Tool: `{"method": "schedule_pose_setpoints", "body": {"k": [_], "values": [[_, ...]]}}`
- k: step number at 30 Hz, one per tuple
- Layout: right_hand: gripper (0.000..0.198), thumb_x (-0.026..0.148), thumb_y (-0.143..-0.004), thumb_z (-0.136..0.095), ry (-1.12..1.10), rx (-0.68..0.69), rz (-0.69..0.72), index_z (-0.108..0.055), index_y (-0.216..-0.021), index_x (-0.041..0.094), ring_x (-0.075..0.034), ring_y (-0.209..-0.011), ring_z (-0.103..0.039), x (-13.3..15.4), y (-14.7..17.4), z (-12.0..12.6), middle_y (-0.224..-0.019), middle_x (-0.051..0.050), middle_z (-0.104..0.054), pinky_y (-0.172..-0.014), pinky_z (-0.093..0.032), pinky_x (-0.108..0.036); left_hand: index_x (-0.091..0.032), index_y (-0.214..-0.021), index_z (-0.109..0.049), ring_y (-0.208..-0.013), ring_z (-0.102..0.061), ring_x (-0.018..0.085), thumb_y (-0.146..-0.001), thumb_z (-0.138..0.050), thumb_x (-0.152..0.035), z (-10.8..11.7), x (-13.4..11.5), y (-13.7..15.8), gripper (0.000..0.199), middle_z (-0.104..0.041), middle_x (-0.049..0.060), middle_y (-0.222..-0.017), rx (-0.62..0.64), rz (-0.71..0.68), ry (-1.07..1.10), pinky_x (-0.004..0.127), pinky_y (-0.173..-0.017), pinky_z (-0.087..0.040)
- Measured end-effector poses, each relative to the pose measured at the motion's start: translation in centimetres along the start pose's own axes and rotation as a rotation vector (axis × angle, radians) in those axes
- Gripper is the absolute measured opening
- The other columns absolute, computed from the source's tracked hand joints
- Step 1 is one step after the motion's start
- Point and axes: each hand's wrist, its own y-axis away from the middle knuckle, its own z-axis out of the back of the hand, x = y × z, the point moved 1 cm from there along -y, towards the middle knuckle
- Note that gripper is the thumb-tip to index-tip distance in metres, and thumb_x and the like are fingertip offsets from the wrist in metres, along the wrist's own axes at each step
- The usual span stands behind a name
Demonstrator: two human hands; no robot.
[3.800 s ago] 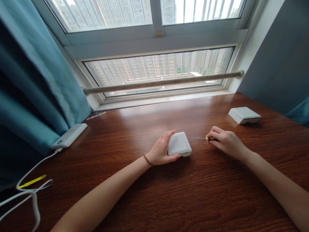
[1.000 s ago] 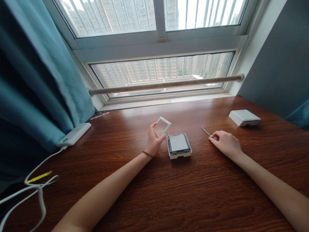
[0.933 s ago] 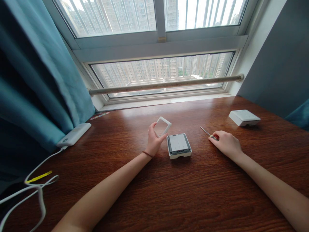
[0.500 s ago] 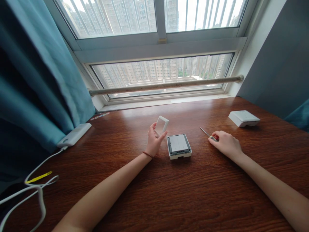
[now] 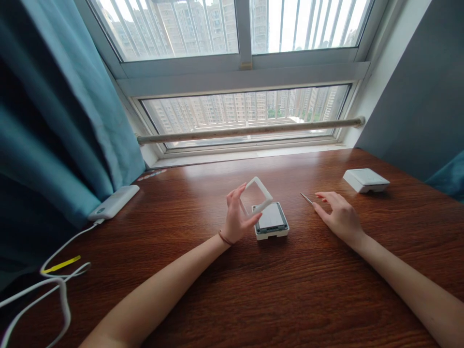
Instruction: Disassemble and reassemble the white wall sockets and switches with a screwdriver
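Observation:
A thin white square frame (image 5: 268, 199) is pinched between the thumb and fingers of my left hand (image 5: 236, 218), tilted up. It overlaps the left and far part of a white switch box (image 5: 272, 236) with a grey rim and white panels on top. Whether frame and box touch, I cannot tell. My right hand (image 5: 340, 216) rests on the table to the right, thumb and fingers apart. A screwdriver (image 5: 306, 197) lies at its thumb tip; the thin metal shaft shows, while the handle is hidden behind the thumb.
Another white switch box (image 5: 367, 180) sits at the far right of the brown wooden table (image 5: 290, 299). On the left are a white power bank (image 5: 114, 203), its white cable (image 5: 65, 304) and a yellow strip (image 5: 62, 265). A window with a horizontal bar (image 5: 250, 130) stands behind.
My left hand has moved slightly right and turned the white frame, bringing it over the near box in view. My right hand's fingers have spread, letting go of the screwdriver.

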Motion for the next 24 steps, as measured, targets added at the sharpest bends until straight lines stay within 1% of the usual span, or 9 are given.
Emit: {"method": "schedule_pose_setpoints", "body": {"k": [2, 5, 6, 8, 11, 15, 18, 21, 24], "values": [[0.029, 0.021, -0.083, -0.053, -0.183, -0.047, 0.220, -0.053, -0.111, 0.017, -0.016, -0.079, -0.058, 1.6, 0.7, 0.6, -0.087, -0.005, -0.062, -0.076, -0.045, -0.031, -0.020, -0.132, -0.028, -0.122, -0.037, 0.031, -0.065, -0.068, -0.042, -0.1, -1.1, 0.5, 0.081, -0.040, 0.015, -0.134, 0.063, -0.171, -0.046, 0.049, -0.101, -0.025], [0.050, 0.014, -0.081, -0.057, -0.324, 0.054, 0.535, -0.041, -0.128, 0.019, -0.014, -0.074, -0.056, 4.4, 2.1, 1.1, -0.086, -0.004, -0.062, -0.070, -0.046, -0.028, -0.021, -0.133, -0.025, -0.122, -0.038, 0.032, -0.062, -0.068, -0.047, -0.4, -2.5, 1.2, 0.088, -0.040, 0.016, -0.136, 0.175, -0.309, -0.093, 0.049, -0.100, -0.026], [0.053, 0.014, -0.080, -0.058, -0.318, 0.081, 0.602, -0.039, -0.130, 0.019, -0.015, -0.074, -0.056, 5.3, 2.5, 1.1, -0.087, -0.005, -0.063, -0.069, -0.046, -0.028, -0.021, -0.134, -0.024, -0.121, -0.039, 0.032, -0.062, -0.067, -0.048, -0.5, -2.9, 1.4, 0.088, -0.039, 0.016, -0.136, 0.198, -0.328, -0.101, 0.048, -0.100, -0.026], [0.051, 0.014, -0.081, -0.057, -0.271, 0.083, 0.659, -0.041, -0.129, 0.017, -0.015, -0.071, -0.055, 6.5, 3.2, 0.9, -0.081, -0.005, -0.062, -0.065, -0.045, -0.028, -0.022, -0.134, -0.023, -0.121, -0.039, 0.032, -0.063, -0.066, -0.049, -0.6, -3.3, 1.7, 0.088, -0.039, 0.016, -0.136, 0.220, -0.351, -0.114, 0.048, -0.099, -0.027], [0.039, 0.015, -0.083, -0.054, -0.207, 0.058, 0.666, -0.049, -0.122, 0.015, -0.014, -0.064, -0.053, 7.1, 3.5, 0.3, -0.070, -0.003, -0.058, -0.059, -0.043, -0.026, -0.024, -0.135, -0.020, -0.121, -0.038, 0.032, -0.064, -0.065, -0.050, -0.6, -3.5, 1.8, 0.087, -0.039, 0.015, -0.137, 0.255, -0.338, -0.139, 0.047, -0.100, -0.027], [0.029, 0.016, -0.085, -0.051, -0.145, 0.079, 0.723, -0.055, -0.113, 0.015, -0.013, -0.060, -0.051, 6.9, 3.4, 0.0, -0.065, -0.002, -0.056, -0.056, -0.041, -0.026, -0.026, -0.136, -0.014, -0.123, -0.036, 0.033, -0.065, -0.064, -0.051, -0.5, -3.2, 1.8, 0.090, -0.036, 0.015, -0.138, 0.319, -0.316, -0.139, 0.049, -0.101, -0.025], [0.023, 0.018, -0.086, -0.050, -0.125, 0.100, 0.733, -0.059, -0.107, 0.015, -0.013, -0.059, -0.050, 6.3, 3.1, 0.5, -0.064, -0.002, -0.056, -0.056, -0.039, -0.025, -0.025, -0.138, -0.008, -0.128, -0.030, 0.035, -0.062, -0.068, -0.051, -0.6, -3.1, 1.7, 0.101, -0.026, 0.018, -0.143, 0.273, -0.327, -0.076, 0.051, -0.102, -0.024], [0.022, 0.020, -0.087, -0.048, -0.105, 0.104, 0.562, -0.061, -0.105, 0.016, -0.014, -0.064, -0.053, 4.4, 1.7, 1.5, -0.068, -0.004, -0.059, -0.062, -0.040, -0.025, -0.024, -0.139, -0.005, -0.133, -0.020, 0.036, -0.058, -0.072, -0.050, -0.9, -3.0, 1.4, 0.108, -0.014, 0.020, -0.146, 0.211, -0.276, -0.032, 0.053, -0.103, -0.023], [0.026, 0.028, -0.089, -0.045, -0.071, 0.082, 0.266, -0.063, -0.103, 0.015, -0.017, -0.073, -0.058, 1.7, -0.9, 2.3, -0.078, -0.007, -0.063, -0.069, -0.042, -0.026, -0.022, -0.138, -0.010, -0.134, -0.017, 0.035, -0.060, -0.073, -0.047, -1.2, -2.7, 0.9, 0.103, -0.016, 0.019, -0.145, 0.248, -0.174, -0.024, 0.053, -0.106, -0.020]]}}
